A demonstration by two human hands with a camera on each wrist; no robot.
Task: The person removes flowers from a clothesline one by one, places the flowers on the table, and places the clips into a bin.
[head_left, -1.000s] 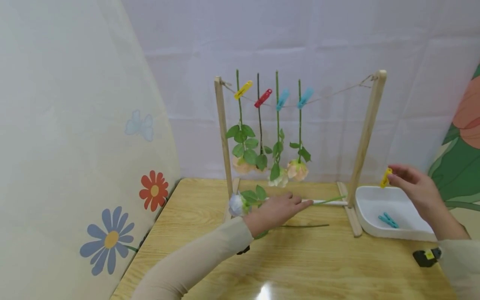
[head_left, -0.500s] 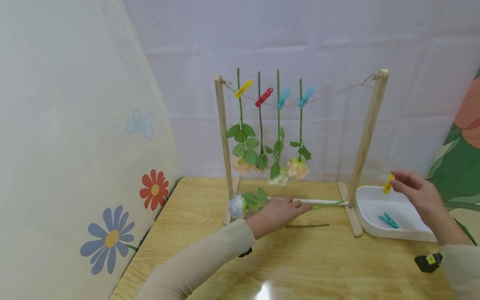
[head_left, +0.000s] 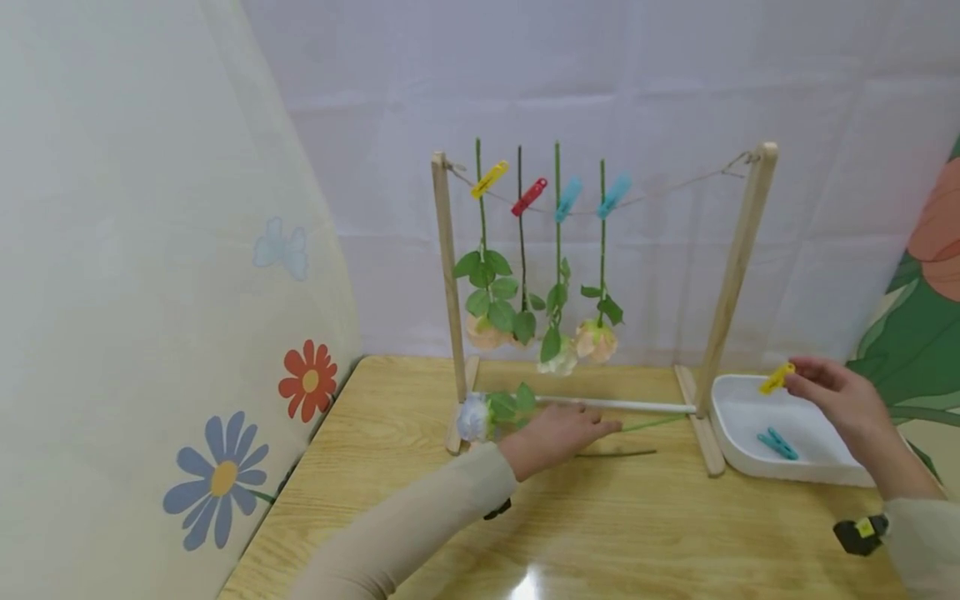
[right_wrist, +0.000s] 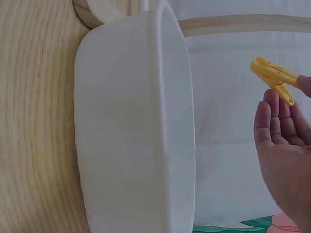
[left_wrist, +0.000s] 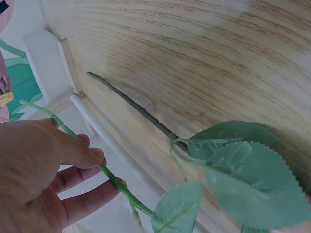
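Note:
My left hand (head_left: 558, 437) pinches the green stem (left_wrist: 109, 174) of a pale lilac-blue artificial flower (head_left: 474, 417) between thumb and fingers, low over the table. The bloom points left and the stem end right. Below it on the table lies a second flower's dark stem (left_wrist: 141, 109) with green leaves (left_wrist: 252, 182); its bloom is mostly hidden by my arm. Over the white tray (head_left: 738, 450), my right hand (head_left: 843, 408) pinches a yellow clothespin (right_wrist: 274, 75) by its handle ends. A teal clothespin (head_left: 777, 443) lies in the tray.
Behind my hands stands a wooden rack with a left post (head_left: 448, 275), a right post (head_left: 735, 283) and a white crossbar (head_left: 637, 406). Several flowers hang head down from its string, held by yellow (head_left: 489, 179), red (head_left: 529, 197) and blue clothespins (head_left: 614, 196).
My left hand and the flower have come slightly nearer to me, the stem end dropping below the crossbar. My right hand has lowered, and its clothespin has tilted from upright toward level.

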